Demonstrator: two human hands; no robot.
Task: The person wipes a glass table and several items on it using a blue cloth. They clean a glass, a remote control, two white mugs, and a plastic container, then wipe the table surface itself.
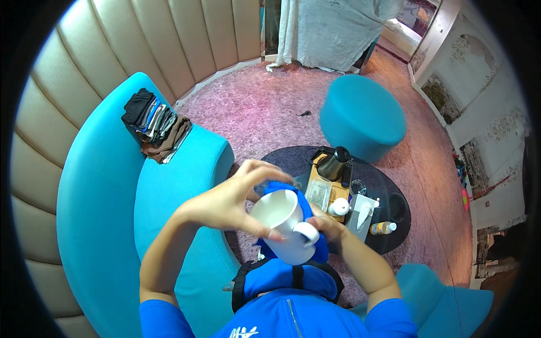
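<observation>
A white mug [291, 243] is held up in front of my chest, tilted, with its mouth towards the upper left and its handle on the right. My left hand [243, 203] curves around the rim side, thumb on the mug's wall and fingers arched over the opening. A blue cloth [305, 207] lies around the far and right side of the mug. My right hand [325, 224] grips the cloth and the mug near the handle; part of its fingers is hidden behind them.
Beyond my hands a dark oval table [391, 211] bears a kettle [331, 164], a wooden tray [313, 177], a tissue box [358, 226] and a bottle [382, 228]. A turquoise stool [363, 114] stands behind it. On the turquoise sofa [169, 190] at left lie folded clothes [158, 126].
</observation>
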